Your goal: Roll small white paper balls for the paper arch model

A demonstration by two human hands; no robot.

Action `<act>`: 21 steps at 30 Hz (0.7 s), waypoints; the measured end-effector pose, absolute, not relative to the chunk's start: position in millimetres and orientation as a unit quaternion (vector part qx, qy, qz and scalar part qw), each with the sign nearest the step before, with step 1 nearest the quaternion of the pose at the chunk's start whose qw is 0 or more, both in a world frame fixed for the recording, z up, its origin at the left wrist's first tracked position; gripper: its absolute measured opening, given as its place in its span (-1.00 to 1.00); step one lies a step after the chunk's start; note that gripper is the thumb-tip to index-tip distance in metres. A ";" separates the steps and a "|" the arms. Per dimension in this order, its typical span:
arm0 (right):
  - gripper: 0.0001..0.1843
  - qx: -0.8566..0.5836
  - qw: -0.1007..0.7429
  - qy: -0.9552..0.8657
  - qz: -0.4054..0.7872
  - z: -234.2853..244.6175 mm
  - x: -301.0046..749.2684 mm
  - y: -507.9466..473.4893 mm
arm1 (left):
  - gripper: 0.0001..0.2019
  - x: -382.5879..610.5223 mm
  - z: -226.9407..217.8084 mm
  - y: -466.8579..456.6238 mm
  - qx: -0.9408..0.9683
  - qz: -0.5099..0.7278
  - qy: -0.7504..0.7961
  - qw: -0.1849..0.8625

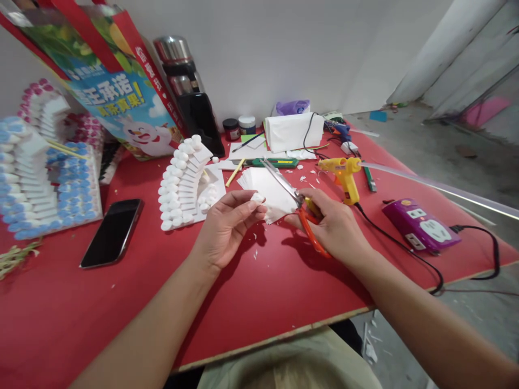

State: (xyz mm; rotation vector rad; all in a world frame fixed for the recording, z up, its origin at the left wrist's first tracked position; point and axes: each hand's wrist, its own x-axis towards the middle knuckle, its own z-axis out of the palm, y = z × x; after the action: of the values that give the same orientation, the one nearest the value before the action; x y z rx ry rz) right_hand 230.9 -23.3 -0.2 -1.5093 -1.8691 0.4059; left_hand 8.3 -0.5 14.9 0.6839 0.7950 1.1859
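Between the thumb and fingers of my left hand [231, 221] is a small white piece [257, 198], too small to name surely. My right hand [334, 224] is wrapped round orange-handled scissors [308, 219], whose blades point up and left, away from me. A stack of white paper [267, 186] lies on the table just beyond both hands. Left of it stands a curved white model [178, 189], with rounded white pieces along its outside and a row of thin white steps inside it. Some loose rounded white pieces sit on its base.
On the red table [243, 308] lie a phone [111, 233], a green utility knife [275, 162], a yellow glue gun [344, 175] with a clear glue stick, and a purple power strip [421, 224]. Blue-and-white models [77, 189], a shopping bag [121, 92] and a thermos [175, 54] stand at the left.
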 end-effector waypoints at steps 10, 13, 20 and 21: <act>-0.58 -0.620 0.358 -0.678 0.166 -0.9 234.2 -22.1 | -0.86 5.1 10.6 -1.1 0.329 0.535 0.342 0.699; -0.56 -0.616 0.363 -0.680 0.164 -0.7 233.5 -22.5 | -0.85 6.1 10.6 -1.0 0.337 0.539 0.351 0.687; -0.53 -0.623 0.349 -0.681 0.162 -0.5 233.2 -22.7 | -0.83 6.9 7.8 -3.2 0.403 0.556 0.383 0.618; -0.53 -0.623 0.345 -0.683 0.163 -0.1 232.9 -22.8 | -0.82 7.1 7.4 -3.5 0.416 0.559 0.386 0.605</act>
State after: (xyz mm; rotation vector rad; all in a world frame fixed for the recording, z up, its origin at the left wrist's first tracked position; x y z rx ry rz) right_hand 232.9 -22.8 -0.1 -1.6180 -1.7722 0.4235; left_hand 7.1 -3.5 7.4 0.9612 0.8934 1.2922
